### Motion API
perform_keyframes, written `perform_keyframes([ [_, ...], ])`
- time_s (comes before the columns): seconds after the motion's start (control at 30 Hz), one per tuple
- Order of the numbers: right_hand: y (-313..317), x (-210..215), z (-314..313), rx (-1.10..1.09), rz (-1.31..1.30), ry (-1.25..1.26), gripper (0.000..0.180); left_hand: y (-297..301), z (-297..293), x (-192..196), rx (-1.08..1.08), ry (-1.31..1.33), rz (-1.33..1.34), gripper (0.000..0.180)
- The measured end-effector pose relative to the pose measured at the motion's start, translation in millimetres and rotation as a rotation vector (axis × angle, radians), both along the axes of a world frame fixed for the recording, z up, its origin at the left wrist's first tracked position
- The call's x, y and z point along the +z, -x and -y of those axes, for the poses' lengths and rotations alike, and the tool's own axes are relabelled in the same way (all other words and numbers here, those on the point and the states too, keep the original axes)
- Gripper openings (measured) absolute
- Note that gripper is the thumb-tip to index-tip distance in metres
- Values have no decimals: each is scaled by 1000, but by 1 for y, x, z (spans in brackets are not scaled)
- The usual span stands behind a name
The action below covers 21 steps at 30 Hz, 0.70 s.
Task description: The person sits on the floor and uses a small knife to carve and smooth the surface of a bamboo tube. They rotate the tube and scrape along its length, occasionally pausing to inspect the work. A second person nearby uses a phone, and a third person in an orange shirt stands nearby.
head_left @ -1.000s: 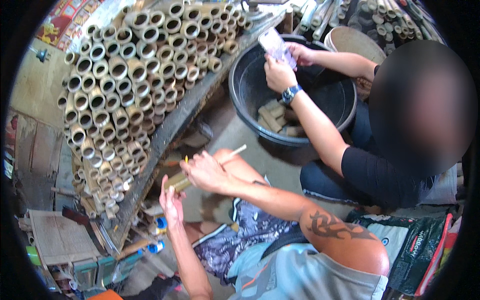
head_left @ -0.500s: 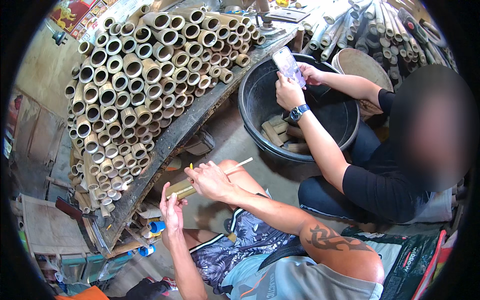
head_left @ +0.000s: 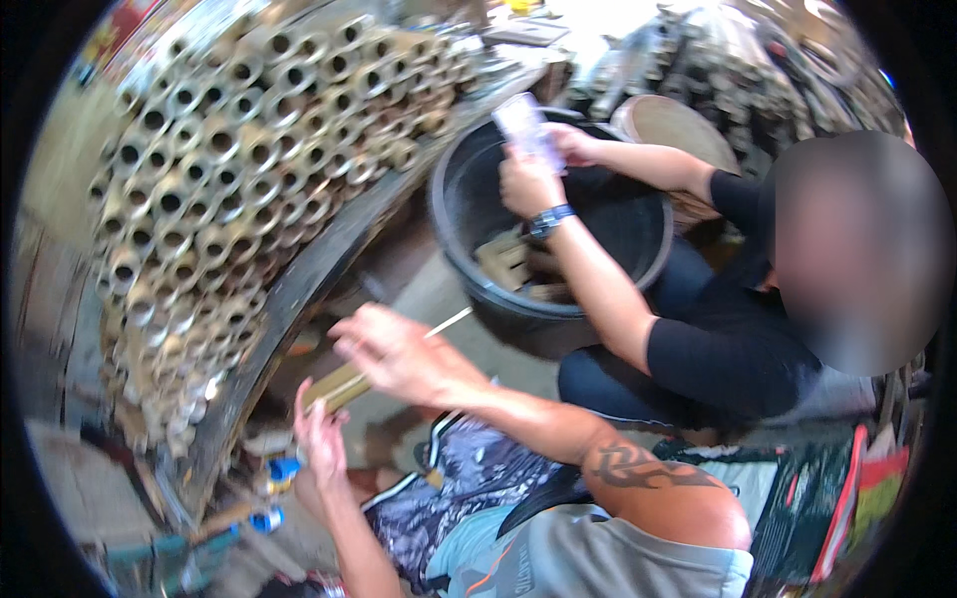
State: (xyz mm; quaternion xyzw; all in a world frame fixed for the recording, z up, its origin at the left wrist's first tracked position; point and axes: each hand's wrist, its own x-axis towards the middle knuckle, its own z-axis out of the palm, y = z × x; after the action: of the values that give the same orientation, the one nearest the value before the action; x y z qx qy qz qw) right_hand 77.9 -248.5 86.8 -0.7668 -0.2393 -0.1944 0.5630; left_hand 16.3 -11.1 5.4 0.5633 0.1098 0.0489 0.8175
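Observation:
Low in front of me, my left hand grips a short piece of bamboo, with the fingers at its near end. A thin pale strip lies along the bamboo and sticks out beyond my right hand to the upper right. My right hand is over the far end of the bamboo, its fingers bent and smeared by motion. Whether it holds anything between the fingers does not show.
Cut bamboo tubes are stacked on a dark wooden bench at left. A black tub with bamboo pieces stands ahead. Beside it, a person in black holds a phone. Long poles lie behind.
The whole view has shifted left and blurred. My right hand has shifted on the bamboo, and the slim yellow thing that stuck out of its fingers no longer shows.

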Motion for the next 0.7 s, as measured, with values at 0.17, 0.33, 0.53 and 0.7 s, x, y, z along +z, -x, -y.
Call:
perform_keyframes([
  [0.17,-8,2,18,-10,-142,-225,19,6,-2,2,-6,-42,7,55],
  [0.33,-6,-9,20,168,-432,-118,18,5,2,8,-2,-68,23,56],
  [0.53,6,-24,-21,286,-396,-138,21,7,8,12,19,-129,-43,59],
  [0.7,-3,-34,-36,257,-314,-67,13,10,7,10,19,-107,50,60],
])
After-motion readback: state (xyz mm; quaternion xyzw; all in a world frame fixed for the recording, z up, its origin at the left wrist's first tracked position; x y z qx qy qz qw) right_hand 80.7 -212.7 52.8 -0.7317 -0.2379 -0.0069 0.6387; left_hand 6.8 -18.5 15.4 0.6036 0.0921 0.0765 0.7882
